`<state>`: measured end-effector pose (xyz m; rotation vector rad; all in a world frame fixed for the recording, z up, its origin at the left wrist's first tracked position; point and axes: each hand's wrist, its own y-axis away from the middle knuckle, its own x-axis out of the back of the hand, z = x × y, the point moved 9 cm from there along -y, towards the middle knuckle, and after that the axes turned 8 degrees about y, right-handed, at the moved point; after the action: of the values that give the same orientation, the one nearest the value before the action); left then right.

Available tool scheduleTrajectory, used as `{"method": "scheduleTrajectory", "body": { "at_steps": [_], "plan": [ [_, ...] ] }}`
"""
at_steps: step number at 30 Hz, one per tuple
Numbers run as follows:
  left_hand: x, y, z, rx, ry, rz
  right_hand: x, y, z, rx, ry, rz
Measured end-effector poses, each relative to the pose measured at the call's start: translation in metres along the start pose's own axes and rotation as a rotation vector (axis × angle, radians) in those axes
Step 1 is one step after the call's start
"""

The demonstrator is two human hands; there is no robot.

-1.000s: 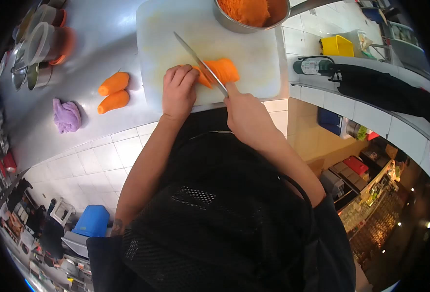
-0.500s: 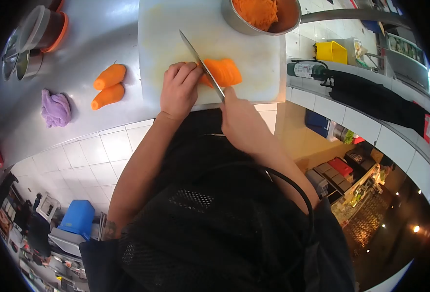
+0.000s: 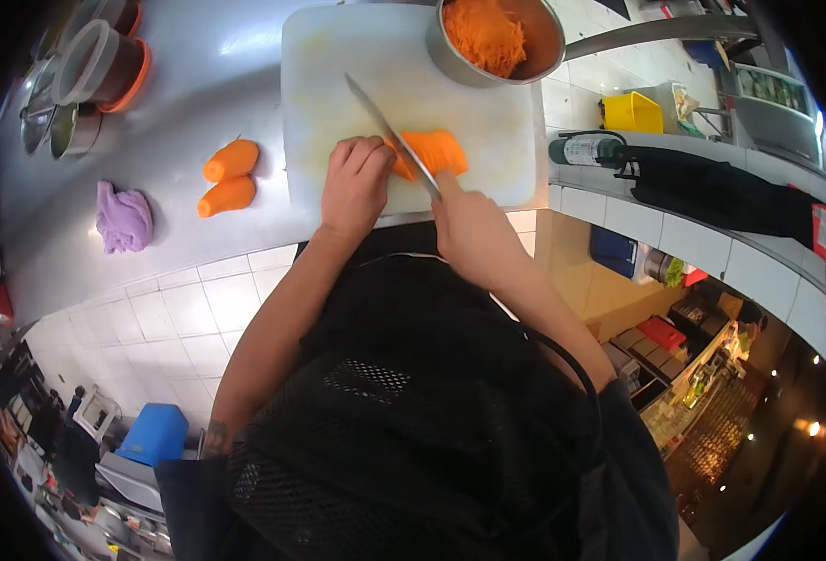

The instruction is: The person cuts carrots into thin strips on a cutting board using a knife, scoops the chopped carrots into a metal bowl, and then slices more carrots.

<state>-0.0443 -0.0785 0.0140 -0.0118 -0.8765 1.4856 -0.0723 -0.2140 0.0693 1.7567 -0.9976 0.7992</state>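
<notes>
My right hand (image 3: 474, 224) is closed around the handle of a kitchen knife (image 3: 381, 120), whose blade points up and to the left. The blade lies across an orange carrot (image 3: 439, 150), with thin overlapping slices on its right side. Just left of the blade, my left hand (image 3: 356, 185) has its fingers curled and pressed on the carrot's uncut end, which they mostly hide. All this rests on a white cutting board (image 3: 338, 56).
A saucepan (image 3: 549, 61) of shredded carrot stands at the board's upper right corner. Left on the steel counter (image 3: 188, 201) are two peeled carrots (image 3: 226, 194), a purple cloth (image 3: 123, 220) and several tubs (image 3: 100, 61). A green bottle (image 3: 586, 151) lies right of the board.
The whole view has shifted slightly, so the counter things appear a little lower and further right. Both hands keep their holds, with the knife still at the carrot.
</notes>
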Motion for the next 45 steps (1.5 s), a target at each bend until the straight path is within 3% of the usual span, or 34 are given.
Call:
{"method": "scheduleTrajectory", "body": {
  "at_steps": [8,13,20,29,36,41,45],
  "plan": [
    [-0.002,0.001,-0.005,0.038,-0.001,-0.013,0.004,0.026,-0.005,-0.121,0.039,-0.247],
    [0.003,-0.001,-0.002,0.019,0.015,0.015,-0.052,-0.035,0.017,-0.024,-0.033,0.061],
    [0.001,0.001,-0.005,0.023,0.015,0.029,-0.033,-0.026,0.011,0.076,-0.049,0.116],
    [0.0,0.005,-0.009,0.053,0.032,0.02,0.015,0.025,-0.016,-0.045,0.041,-0.226],
    [-0.001,0.004,-0.008,0.075,0.039,0.003,-0.049,-0.028,0.006,0.013,0.019,0.0],
    [0.002,0.002,-0.003,0.047,0.052,0.028,-0.042,-0.036,0.013,-0.036,-0.066,0.088],
    [0.004,-0.001,-0.006,0.06,0.054,0.042,-0.024,-0.037,0.021,0.071,-0.153,0.096]
  ]
}}
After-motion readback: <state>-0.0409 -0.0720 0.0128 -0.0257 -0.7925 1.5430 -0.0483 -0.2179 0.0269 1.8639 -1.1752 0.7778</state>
